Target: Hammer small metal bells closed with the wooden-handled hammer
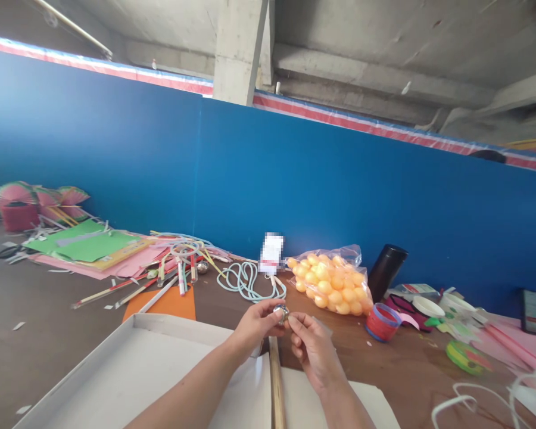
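A small shiny silver ball (280,311), bell-like in look, sits between the fingertips of my two hands above the table. My left hand (256,325) grips it from the left, thumb and fingers closed around it. From the right, my right hand (311,345) pinches at the ball's lower edge with thumb and forefinger; its other fingers are curled. Exactly what the right fingertips cover is hidden. Beneath the hands a pale wooden stick (276,387) points toward me, beside a shallow white box (156,322). Another silver ball (202,267) lies farther back among straws and cords.
Behind the hands stand a clear bag of orange balls (330,283), a black cylinder (386,271) and a red tape roll (383,323). Light-blue cord (245,281) lies coiled at mid-table. Coloured paper (84,241) is piled left. A blue partition (339,179) closes off the back.
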Demonstrator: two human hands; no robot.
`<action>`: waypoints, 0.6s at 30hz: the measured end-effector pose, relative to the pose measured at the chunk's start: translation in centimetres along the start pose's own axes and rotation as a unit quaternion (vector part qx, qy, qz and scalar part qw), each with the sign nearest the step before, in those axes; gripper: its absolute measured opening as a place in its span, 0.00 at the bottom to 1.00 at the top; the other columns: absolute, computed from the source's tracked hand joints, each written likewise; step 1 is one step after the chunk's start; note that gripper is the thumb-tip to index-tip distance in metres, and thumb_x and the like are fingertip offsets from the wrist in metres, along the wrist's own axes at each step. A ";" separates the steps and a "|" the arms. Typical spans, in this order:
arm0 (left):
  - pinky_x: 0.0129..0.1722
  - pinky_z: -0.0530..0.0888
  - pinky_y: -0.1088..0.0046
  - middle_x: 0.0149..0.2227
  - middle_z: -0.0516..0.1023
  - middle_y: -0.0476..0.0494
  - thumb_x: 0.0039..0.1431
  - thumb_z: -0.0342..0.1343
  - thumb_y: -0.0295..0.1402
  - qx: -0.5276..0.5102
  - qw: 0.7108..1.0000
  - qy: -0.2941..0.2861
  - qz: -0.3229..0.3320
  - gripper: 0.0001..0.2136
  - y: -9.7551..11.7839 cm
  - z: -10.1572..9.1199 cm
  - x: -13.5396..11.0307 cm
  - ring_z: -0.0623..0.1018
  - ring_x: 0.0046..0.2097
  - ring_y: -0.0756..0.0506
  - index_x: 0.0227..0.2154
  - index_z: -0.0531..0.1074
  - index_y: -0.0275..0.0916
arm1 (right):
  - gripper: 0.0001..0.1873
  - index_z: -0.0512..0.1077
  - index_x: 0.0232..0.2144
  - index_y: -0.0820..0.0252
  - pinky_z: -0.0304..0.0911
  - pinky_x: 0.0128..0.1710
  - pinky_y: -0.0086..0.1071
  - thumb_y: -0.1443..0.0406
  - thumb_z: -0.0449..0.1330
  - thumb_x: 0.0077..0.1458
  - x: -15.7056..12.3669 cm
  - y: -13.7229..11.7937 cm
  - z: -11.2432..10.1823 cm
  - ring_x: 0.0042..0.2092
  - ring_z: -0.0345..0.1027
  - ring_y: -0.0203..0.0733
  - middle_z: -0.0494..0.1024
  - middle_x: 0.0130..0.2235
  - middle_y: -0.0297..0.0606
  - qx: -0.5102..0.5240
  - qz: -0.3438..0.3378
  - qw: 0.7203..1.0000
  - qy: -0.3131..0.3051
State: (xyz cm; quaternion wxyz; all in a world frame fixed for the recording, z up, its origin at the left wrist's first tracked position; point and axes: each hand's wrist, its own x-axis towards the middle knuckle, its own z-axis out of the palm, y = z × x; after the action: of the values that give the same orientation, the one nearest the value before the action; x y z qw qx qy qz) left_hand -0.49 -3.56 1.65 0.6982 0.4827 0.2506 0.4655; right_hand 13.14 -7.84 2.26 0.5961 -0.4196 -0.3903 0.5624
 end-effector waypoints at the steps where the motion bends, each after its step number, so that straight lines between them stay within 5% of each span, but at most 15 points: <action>1: 0.38 0.72 0.66 0.37 0.73 0.40 0.47 0.59 0.38 -0.001 1.000 0.001 -0.003 0.20 0.0 0.0 0.0 0.75 0.36 0.46 0.43 0.70 0.35 | 0.10 0.70 0.27 0.63 0.45 0.16 0.20 0.61 0.63 0.45 0.0 0.0 0.0 0.21 0.51 0.26 0.69 0.28 0.33 0.000 -0.001 1.000 0.000; 18: 0.38 0.72 0.66 0.36 0.73 0.40 0.46 0.59 0.38 -0.013 1.000 -0.002 -0.009 0.20 0.1 0.0 0.0 0.75 0.35 0.47 0.43 0.70 0.34 | 0.10 0.70 0.26 0.62 0.45 0.16 0.21 0.60 0.64 0.43 -0.1 -0.1 0.0 0.20 0.51 0.25 0.69 0.27 0.32 0.014 0.005 1.000 -0.012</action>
State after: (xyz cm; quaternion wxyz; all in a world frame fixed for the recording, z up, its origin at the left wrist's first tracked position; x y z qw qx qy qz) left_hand -0.50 -3.57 1.72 0.7094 0.4720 0.2474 0.4612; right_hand 13.13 -7.95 2.38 0.5948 -0.4062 -0.3872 0.5755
